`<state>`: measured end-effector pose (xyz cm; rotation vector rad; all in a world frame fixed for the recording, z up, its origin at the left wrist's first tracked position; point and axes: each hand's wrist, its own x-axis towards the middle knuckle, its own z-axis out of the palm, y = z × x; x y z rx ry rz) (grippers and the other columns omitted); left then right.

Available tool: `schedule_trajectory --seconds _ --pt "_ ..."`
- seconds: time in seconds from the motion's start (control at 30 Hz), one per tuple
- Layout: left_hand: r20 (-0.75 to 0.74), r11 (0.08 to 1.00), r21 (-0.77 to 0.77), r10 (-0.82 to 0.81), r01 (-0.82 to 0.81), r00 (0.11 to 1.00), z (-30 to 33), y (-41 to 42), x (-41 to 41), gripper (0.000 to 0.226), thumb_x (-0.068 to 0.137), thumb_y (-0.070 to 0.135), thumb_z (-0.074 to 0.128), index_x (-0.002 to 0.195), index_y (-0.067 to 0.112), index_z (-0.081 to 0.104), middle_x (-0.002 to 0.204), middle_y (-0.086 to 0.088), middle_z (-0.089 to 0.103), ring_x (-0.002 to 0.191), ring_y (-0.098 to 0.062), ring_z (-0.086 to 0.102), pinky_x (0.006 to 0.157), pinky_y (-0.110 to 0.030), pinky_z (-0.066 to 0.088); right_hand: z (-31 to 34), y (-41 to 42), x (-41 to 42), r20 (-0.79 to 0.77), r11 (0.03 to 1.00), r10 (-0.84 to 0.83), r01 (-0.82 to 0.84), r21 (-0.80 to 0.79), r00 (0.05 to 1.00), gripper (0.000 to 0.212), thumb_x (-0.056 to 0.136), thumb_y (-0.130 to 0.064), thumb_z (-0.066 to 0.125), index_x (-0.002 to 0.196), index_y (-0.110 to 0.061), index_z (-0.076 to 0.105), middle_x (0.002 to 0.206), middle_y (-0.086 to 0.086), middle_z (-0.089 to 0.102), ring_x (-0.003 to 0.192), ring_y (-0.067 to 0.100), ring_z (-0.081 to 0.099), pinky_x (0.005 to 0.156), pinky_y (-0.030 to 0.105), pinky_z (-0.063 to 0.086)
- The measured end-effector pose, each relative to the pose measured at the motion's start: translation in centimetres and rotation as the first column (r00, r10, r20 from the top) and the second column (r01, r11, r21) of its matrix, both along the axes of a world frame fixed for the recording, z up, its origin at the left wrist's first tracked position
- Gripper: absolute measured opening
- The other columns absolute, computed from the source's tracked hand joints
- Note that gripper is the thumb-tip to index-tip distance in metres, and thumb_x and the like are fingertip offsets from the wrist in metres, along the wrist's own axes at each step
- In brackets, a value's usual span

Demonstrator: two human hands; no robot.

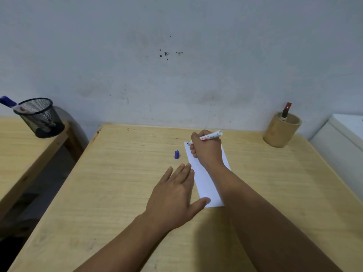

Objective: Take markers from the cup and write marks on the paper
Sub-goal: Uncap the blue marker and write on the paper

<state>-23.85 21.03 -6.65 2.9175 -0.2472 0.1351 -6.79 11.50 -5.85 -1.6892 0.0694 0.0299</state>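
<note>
Right hand [206,149], centre-right of frame, is closed around a white marker [211,136] with red print. Tip sits at the top left corner of the paper [206,183]; barrel angles up and to the right. The marker is uncapped, and its blue cap [177,154] stands on the wooden table [117,183] just left of the paper, apart from both hands.

Left hand [174,195], centre of frame, is open and flat, palm down, holding nothing. Its fingers spread on the table beside the paper's left edge, and the thumb rests on the paper's lower left corner.

The paper is a narrow white strip, running diagonally under the right forearm. Can't see any marks on it from here.

Bamboo cup [281,129] is at the upper right of the table near the wall, with a red-capped marker [286,110] standing in it.

Upper left of frame: black mesh cup [40,117] on a second table [23,150], with a blue-capped marker [11,104] leaning out over its rim.
</note>
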Motion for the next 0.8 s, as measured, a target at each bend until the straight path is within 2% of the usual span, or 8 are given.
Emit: schedule_trajectory --seconds 0.17,0.37,0.5,0.67,0.8 --pt "-0.01 1.0 -0.007 0.024 -0.024 1.0 0.34 -0.2 -0.21 0.094 0.093 0.08 0.023 0.164 0.019 0.023 0.173 0.002 0.015 0.16 -0.012 0.006 0.13 -0.041 0.004 -0.21 0.0 -0.19 0.018 0.999 0.023 -0.022 -0.023 1.0 0.028 0.092 -0.02 0.068 0.066 -0.015 0.062 0.07 0.015 0.077 0.057 0.021 0.069 0.06 0.032 0.056" --pt "-0.003 0.995 0.016 0.103 -0.103 0.995 0.48 -0.46 -0.5 0.098 0.09 0.084 0.023 0.162 0.018 0.029 0.172 0.0 0.021 0.16 -0.017 0.011 0.129 -0.047 0.007 -0.33 -0.04 -0.2 0.026 0.999 0.05 -0.049 -0.024 0.998 0.028 0.089 -0.022 0.068 0.062 -0.016 0.063 0.073 0.019 0.078 0.059 0.023 0.07 0.062 0.035 0.057" --pt "-0.02 0.987 0.034 0.158 -0.157 0.987 0.44 -0.66 -0.73 0.101 0.087 0.087 0.02 0.162 0.018 0.029 0.172 -0.001 0.018 0.16 -0.017 0.008 0.129 -0.048 0.005 -0.42 0.02 -0.12 0.033 0.997 0.058 -0.057 -0.043 0.998 0.027 0.088 -0.024 0.068 0.063 -0.015 0.063 0.075 0.019 0.078 0.061 0.024 0.072 0.063 0.036 0.058" --pt "-0.022 0.988 0.033 0.154 -0.153 0.988 0.52 -0.62 -0.78 0.102 0.087 0.087 0.019 0.162 0.019 0.028 0.173 0.0 0.017 0.16 -0.016 0.006 0.129 -0.047 0.002 -0.53 -0.04 -0.16 0.031 0.996 0.069 -0.067 -0.052 0.997 0.029 0.087 -0.024 0.068 0.07 -0.002 0.061 0.078 0.024 0.077 0.059 0.024 0.068 0.062 0.036 0.056" --pt "-0.018 0.987 0.037 0.156 -0.155 0.988 0.6 -0.66 -0.81 0.101 0.088 0.087 0.02 0.162 0.019 0.028 0.173 0.001 0.017 0.16 -0.016 0.007 0.13 -0.047 0.003 -0.45 0.02 -0.25 0.05 0.993 0.075 -0.07 -0.093 0.996 0.027 0.088 -0.024 0.07 0.064 -0.013 0.064 0.075 0.019 0.078 0.061 0.022 0.07 0.065 0.037 0.059"
